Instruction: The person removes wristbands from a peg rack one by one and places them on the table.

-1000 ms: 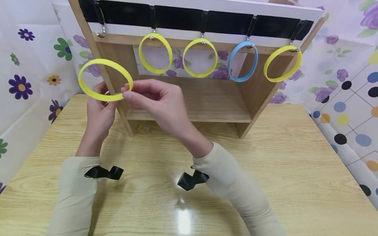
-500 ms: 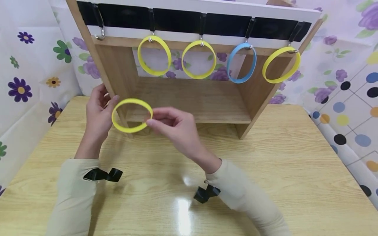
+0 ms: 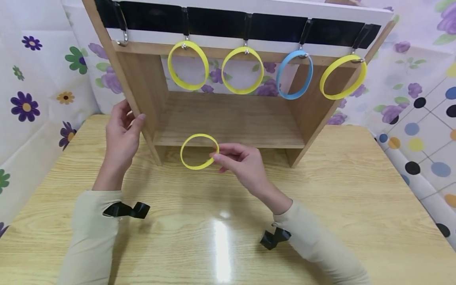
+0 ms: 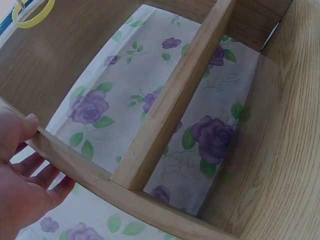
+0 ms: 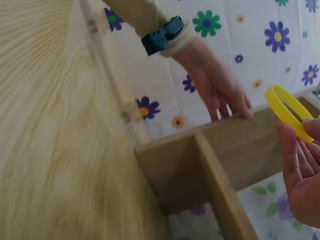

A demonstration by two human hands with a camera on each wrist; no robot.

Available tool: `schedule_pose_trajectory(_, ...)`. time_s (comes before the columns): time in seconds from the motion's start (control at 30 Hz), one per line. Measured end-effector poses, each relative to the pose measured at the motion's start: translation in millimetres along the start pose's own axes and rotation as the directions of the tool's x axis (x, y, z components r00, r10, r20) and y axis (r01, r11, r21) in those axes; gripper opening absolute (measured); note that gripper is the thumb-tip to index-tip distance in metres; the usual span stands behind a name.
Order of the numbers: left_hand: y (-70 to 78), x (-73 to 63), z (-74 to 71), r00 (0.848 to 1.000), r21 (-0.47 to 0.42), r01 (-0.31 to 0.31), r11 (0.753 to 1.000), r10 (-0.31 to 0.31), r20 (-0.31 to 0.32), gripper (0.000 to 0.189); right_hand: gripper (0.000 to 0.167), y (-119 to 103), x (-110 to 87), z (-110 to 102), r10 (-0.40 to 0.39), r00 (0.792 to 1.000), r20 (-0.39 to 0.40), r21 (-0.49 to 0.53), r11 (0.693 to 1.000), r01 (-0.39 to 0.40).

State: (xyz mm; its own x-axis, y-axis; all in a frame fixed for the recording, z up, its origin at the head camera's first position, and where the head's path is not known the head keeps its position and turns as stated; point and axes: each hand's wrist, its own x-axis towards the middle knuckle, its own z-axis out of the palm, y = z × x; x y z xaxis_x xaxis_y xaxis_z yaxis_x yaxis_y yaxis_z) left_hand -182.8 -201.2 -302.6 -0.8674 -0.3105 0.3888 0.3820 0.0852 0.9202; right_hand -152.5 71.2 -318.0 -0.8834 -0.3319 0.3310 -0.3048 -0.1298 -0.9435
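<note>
My right hand pinches a thin yellow ring between thumb and fingers, low in front of the wooden shelf unit. In the right wrist view the same ring shows at the right edge. My left hand grips the front edge of the unit's left side panel, with the thumb on the inner face and the fingers round the outside. Along the unit's top, two yellow rings hang left of centre, then a blue ring, then another yellow ring. The leftmost hook bears no ring.
The unit stands towards the back of a wood-grain table. Several metal hooks hang from a black-and-white top board. Flower-patterned sheeting covers the walls behind and at the left; a dotted sheet lies at the right.
My right hand has carried the yellow ring down and to the right, away from the left panel. The left hand stays at the panel, its thumb now in plain view.
</note>
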Motion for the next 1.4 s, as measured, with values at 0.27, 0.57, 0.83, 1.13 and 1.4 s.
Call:
schedule_pose_trajectory(0.27,0.7,0.2,-1.6,1.000,0.005,-0.015,1.000,0.015,0.009,0.040,0.023,11,-6.5,-35,0.083,0.996,-0.035,-0.077,0.993,-0.085)
schedule_pose_trajectory(0.57,-0.8,-3.6,-1.8,1.000,0.041,-0.011,0.999,0.010,0.012,0.042,0.027,14,-20.0,-76,0.153,0.984,-0.086,-0.189,0.968,-0.167)
schedule_pose_trajectory(0.83,0.9,-2.4,-1.5,0.999,0.052,-0.035,0.998,0.034,0.013,0.040,0.030,24,-36.4,-109,0.270,0.962,-0.039,-0.304,0.914,-0.269)
schedule_pose_trajectory(1.13,-0.2,-2.6,-0.8,0.999,0.069,-0.036,0.997,0.035,0.016,0.041,0.034,41,-50.7,-141,0.373,0.928,-0.025,-0.318,0.877,-0.361)
schedule_pose_trajectory(1.4,-0.2,-2.0,-1.7,1.000,0.077,-0.020,0.997,0.019,0.019,0.043,0.036,52,-53.0,-154,0.439,0.898,0.003,-0.262,0.867,-0.423)
